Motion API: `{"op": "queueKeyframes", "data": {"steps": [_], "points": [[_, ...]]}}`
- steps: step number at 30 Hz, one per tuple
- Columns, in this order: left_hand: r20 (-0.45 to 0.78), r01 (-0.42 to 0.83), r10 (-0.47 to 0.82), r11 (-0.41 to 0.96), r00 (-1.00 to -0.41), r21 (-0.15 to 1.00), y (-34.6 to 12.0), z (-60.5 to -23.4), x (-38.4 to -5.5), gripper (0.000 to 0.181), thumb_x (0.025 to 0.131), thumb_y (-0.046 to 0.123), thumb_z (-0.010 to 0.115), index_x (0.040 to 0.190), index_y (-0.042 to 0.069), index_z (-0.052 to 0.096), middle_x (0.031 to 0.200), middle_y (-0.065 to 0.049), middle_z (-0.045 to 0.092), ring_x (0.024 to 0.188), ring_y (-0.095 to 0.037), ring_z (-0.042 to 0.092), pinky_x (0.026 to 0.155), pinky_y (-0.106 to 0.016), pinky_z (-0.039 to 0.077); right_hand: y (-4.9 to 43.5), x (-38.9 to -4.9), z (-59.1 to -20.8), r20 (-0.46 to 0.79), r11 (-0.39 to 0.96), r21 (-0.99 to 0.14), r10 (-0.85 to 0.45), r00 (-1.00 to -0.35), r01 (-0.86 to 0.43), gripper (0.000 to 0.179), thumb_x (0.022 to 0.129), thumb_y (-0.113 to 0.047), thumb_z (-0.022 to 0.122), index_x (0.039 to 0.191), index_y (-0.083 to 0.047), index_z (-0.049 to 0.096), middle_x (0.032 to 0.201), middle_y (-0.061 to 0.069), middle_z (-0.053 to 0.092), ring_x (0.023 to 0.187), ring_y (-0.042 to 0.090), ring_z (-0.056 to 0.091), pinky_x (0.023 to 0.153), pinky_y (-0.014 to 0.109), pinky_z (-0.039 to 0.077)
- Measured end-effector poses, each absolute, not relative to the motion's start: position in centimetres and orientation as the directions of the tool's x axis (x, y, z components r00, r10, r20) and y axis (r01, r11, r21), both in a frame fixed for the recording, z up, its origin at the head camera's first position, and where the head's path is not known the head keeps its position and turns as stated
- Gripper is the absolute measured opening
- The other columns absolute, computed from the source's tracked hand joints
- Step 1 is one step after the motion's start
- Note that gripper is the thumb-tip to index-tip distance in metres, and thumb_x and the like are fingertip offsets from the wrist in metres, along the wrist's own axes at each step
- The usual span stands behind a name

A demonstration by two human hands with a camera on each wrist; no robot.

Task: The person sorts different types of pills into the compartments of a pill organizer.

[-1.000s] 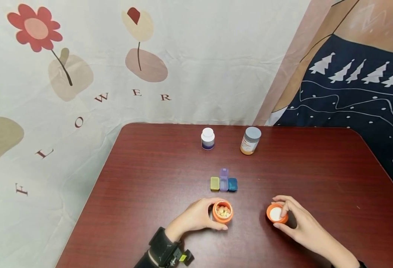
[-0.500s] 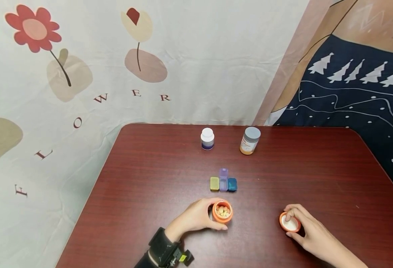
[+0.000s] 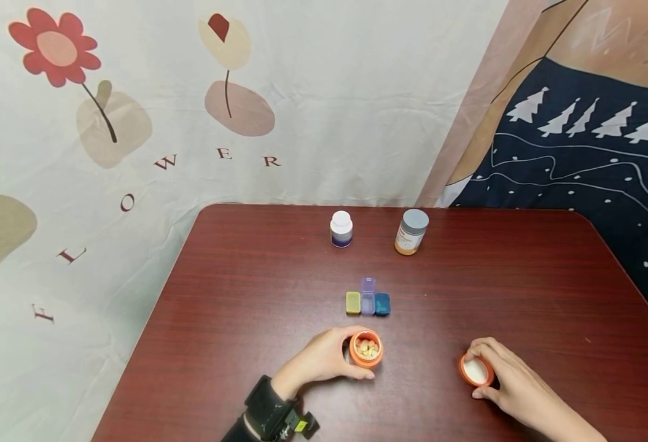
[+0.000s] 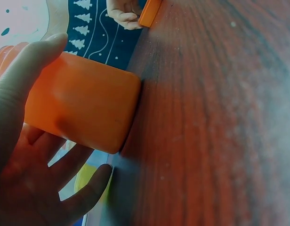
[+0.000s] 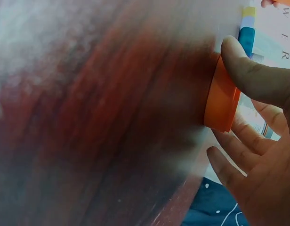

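My left hand (image 3: pixel 326 355) grips an orange pill bottle (image 4: pixel 84 101) standing upright on the table, thumb on one side and fingers on the other. The bottle's mouth is uncovered, and pale yellow and orange tablets (image 3: pixel 366 350) show inside. Off to the right, my right hand (image 3: pixel 514 387) holds an orange bottle cap (image 3: pixel 475 372) at its edge between thumb and fingers. Its white inner side faces up, and it sits low at the tabletop in the right wrist view. Just beyond the bottle lies a small pill organizer (image 3: pixel 353 302) with yellow, purple and blue compartments; the purple lid is raised.
Toward the table's back edge stand a white and dark-blue bottle (image 3: pixel 341 229) and a grey-capped jar (image 3: pixel 411 232). A printed flower cloth (image 3: pixel 329 92) and a dark tree-patterned cloth (image 3: pixel 578 159) hang behind the reddish-brown table (image 3: pixel 235 288).
My right hand has carried the cap right and toward the near edge, lowering it to the table. Its index finger has drawn back from the cap's middle. The left hand and bottle stay put.
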State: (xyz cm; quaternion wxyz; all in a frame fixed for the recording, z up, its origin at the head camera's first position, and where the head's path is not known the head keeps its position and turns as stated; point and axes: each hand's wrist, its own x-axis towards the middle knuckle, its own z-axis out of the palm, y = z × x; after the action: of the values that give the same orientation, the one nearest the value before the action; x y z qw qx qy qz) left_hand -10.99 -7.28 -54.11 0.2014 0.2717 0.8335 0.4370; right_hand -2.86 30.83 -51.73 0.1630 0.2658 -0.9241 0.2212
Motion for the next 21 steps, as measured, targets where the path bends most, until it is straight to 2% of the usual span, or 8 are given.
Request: {"op": "queueKeyframes", "data": {"steps": [5,10,16,21], "points": [[-0.065,0.33,0.641,0.476,-0.765,0.816,-7.3,-53.6,-10.8,0.069,0.084,0.05,0.096,0.143,0.027,0.07,0.131,0.01,0.078,0.119,-0.003,0.07,0.103,-0.032,0.059,30.8,-2.6,-51.8,0.401,0.78,-0.309,-0.412,-0.818,-0.544,0.082,0.04,-0.018,0.107,0.113,-0.021,0.07,0.114,-0.002,0.067,0.108,0.01,0.063,0.103,0.002,0.032],[-0.037,0.363,0.639,0.484,-0.769,0.796,-7.3,-52.5,-10.3,0.066,0.085,0.049,0.095,0.142,0.026,0.071,0.131,0.008,0.078,0.119,-0.005,0.07,0.101,-0.033,0.059,30.9,-2.3,-51.2,0.365,0.809,-0.291,-0.399,-0.841,-0.51,0.085,0.046,-0.027,0.107,0.124,-0.02,0.072,0.12,-0.001,0.07,0.11,0.013,0.065,0.103,0.003,0.03],[-0.055,0.366,0.647,0.496,-0.761,0.787,-7.2,-51.0,-9.9,0.075,0.085,0.045,0.096,0.149,0.022,0.066,0.142,0.003,0.076,0.13,-0.015,0.071,0.108,-0.039,0.059,29.5,-2.7,-49.9,0.379,0.796,-0.296,-0.41,-0.83,-0.528,0.085,0.056,-0.025,0.104,0.133,-0.017,0.071,0.128,0.001,0.073,0.116,0.015,0.064,0.108,0.004,0.026],[-0.064,0.384,0.647,0.526,-0.76,0.759,-7.8,-51.4,-10.4,0.087,0.082,0.043,0.098,0.158,0.027,0.058,0.154,0.002,0.069,0.142,-0.019,0.066,0.117,-0.042,0.055,26.5,-3.2,-48.6,0.386,0.765,-0.312,-0.439,-0.811,-0.563,0.079,0.066,-0.019,0.103,0.138,-0.016,0.071,0.131,-0.002,0.074,0.116,0.017,0.067,0.11,0.006,0.029]]}}
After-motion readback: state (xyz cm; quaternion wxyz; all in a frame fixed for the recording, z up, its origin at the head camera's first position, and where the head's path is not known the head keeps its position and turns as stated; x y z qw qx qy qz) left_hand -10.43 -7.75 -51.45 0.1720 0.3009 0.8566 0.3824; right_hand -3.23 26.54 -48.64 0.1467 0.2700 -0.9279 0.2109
